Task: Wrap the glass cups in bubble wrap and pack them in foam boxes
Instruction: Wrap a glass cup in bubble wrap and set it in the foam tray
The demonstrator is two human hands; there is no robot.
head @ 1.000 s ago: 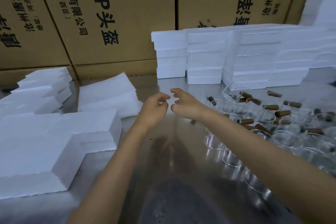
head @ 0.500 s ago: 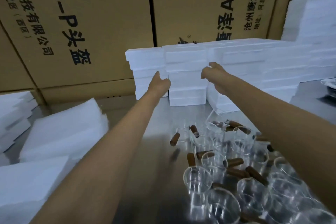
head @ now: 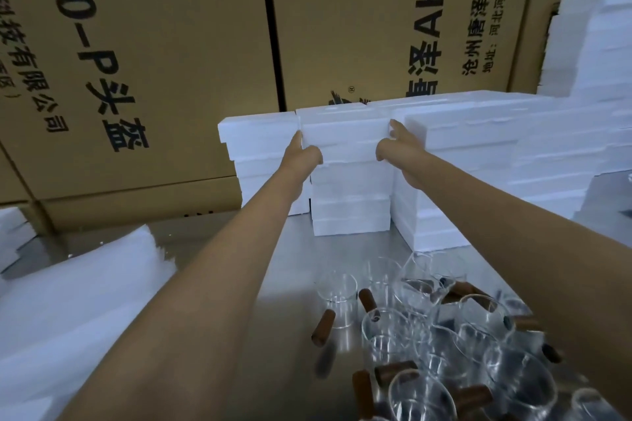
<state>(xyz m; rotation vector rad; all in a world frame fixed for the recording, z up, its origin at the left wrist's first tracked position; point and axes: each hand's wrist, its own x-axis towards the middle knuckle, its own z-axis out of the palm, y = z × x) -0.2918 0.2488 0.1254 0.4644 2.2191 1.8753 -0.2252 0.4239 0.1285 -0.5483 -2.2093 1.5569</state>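
Observation:
A stack of white foam boxes [head: 349,202] stands at the back of the steel table. My left hand [head: 302,159] grips the left side of the top foam box [head: 345,133], thumb on its front face. On that box's right side my right hand [head: 398,150] grips it the same way, fingers reaching behind the edge. Several clear glass cups [head: 424,345] with brown wooden handles crowd the table at the lower right, under my right forearm.
More foam box stacks stand left [head: 260,154] and right [head: 485,161] of the gripped one, and a taller pile [head: 595,44] rises at far right. White foam sheets [head: 78,301] lie at left. Large cardboard cartons [head: 164,44] wall off the back.
Both arms stretched forward from the middle of the table to the foam stack. My hands, in the air half a second ago, now grip the two sides of the top box.

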